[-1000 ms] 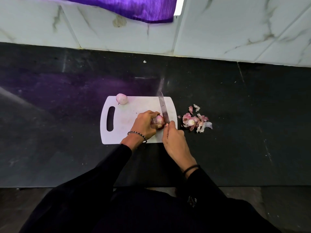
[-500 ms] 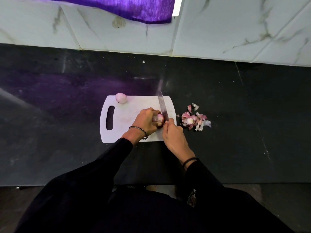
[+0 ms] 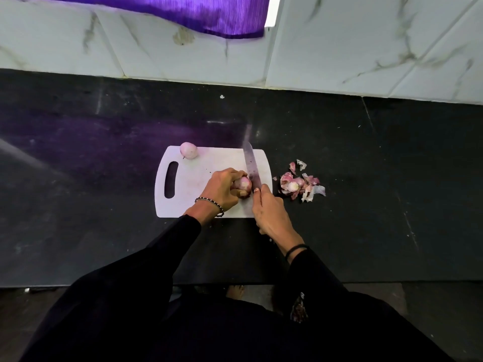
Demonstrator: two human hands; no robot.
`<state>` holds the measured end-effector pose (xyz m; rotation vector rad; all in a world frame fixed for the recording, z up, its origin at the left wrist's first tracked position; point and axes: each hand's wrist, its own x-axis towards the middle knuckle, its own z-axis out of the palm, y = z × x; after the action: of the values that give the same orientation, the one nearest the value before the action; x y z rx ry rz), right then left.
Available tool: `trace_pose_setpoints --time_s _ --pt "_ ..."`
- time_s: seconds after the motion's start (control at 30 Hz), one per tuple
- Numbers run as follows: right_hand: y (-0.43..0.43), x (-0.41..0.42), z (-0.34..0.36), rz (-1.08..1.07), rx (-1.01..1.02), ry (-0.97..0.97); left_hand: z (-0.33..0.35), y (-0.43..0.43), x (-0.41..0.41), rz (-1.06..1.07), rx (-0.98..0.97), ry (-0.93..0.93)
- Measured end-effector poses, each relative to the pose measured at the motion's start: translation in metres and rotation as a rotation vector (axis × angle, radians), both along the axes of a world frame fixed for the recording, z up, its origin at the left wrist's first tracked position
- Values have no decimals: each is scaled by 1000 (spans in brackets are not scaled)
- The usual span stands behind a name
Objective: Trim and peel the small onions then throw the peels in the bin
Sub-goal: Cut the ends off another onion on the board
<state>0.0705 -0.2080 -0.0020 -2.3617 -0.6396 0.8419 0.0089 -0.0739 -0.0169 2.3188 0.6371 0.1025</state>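
From the head camera we see our left hand curled around a small onion on the white board. Our right hand grips the knife, its blade against that onion. A second onion sits at the board's far edge. The peels lie just right of the board.

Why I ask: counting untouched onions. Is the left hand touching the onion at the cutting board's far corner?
Apart. The head view shows bare cutting board between the left hand and the far-corner onion; the hand grips a second onion instead.
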Motion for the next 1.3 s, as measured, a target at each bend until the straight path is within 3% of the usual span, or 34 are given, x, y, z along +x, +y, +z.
trace_pose_setpoints --time_s 0.37,0.67,0.97,1.3 --pt "4 -3 -5 55 -12 -79 -4 3 -4 33 -45 -35" --pt "2 4 -8 -58 6 104 -7 3 -6 23 -37 -39" --pt "7 -7 -3 44 -20 -74 -19 2 -8 76 -69 -69" --pt "3 -5 -10 -43 -12 14 -19 0 -7 69 -82 -66"
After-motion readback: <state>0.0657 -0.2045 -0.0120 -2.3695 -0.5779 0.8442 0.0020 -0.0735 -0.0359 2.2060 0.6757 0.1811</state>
